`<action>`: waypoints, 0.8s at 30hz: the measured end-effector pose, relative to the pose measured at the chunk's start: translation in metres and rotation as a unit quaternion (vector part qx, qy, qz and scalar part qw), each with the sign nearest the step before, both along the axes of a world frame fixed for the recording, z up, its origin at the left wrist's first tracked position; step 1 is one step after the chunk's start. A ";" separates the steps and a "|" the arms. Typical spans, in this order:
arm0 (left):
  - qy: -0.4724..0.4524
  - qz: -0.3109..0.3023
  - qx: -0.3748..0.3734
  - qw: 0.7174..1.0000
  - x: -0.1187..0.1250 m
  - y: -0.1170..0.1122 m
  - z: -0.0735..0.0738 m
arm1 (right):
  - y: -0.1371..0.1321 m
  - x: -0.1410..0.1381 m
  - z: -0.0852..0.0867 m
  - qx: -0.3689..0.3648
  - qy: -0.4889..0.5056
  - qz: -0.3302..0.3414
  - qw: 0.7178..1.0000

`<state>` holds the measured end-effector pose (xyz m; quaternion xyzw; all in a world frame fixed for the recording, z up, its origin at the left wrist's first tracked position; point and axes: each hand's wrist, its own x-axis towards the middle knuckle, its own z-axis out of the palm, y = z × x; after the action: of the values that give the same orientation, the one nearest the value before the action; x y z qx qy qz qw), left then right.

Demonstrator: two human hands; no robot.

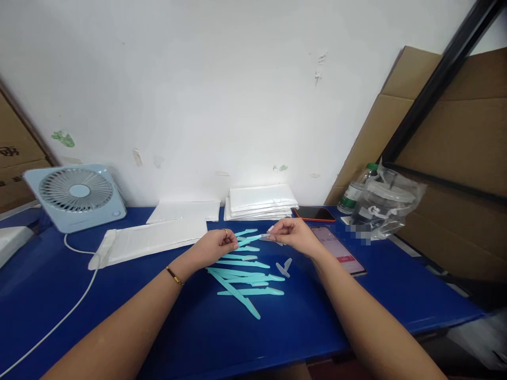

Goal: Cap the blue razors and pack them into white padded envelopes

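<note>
My left hand (216, 245) is closed in a pinch on a thin turquoise plastic stick (249, 240) held just above the blue table (119, 306). Its far end meets my right hand (291, 235), whose fingers pinch a small clear plastic cap (273, 236) at the stick's tip. Below the hands lies a loose pile of several more turquoise sticks (245, 277). Two small clear caps (284, 267) lie on the table to the right of the pile.
A light blue desk fan (75, 196) with a white cable (71, 311) stands at the back left. White flat packets (154, 240) and a stack of them (261, 203) lie by the wall. Two phones (340, 253) (315, 213), a bottle (352, 195) and a plastic bag (386, 203) sit at right, before cardboard.
</note>
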<state>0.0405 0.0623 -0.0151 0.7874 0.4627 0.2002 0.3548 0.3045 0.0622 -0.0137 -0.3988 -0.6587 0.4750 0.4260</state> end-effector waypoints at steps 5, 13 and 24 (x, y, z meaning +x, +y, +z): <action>-0.017 0.000 -0.021 1.000 0.000 -0.001 0.006 | 0.001 -0.005 -0.006 0.025 0.030 -0.006 0.999; -0.041 -0.009 -0.042 0.998 -0.004 0.000 0.007 | 0.002 -0.001 -0.008 0.124 0.015 -0.032 0.992; 0.045 0.028 0.047 0.998 0.000 0.003 -0.002 | -0.006 -0.010 -0.004 0.167 -0.136 0.026 0.976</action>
<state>0.0400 0.0649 -0.0173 0.7980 0.4902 0.1959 0.2908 0.2941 0.0566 -0.0179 -0.3654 -0.7907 0.3104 0.3806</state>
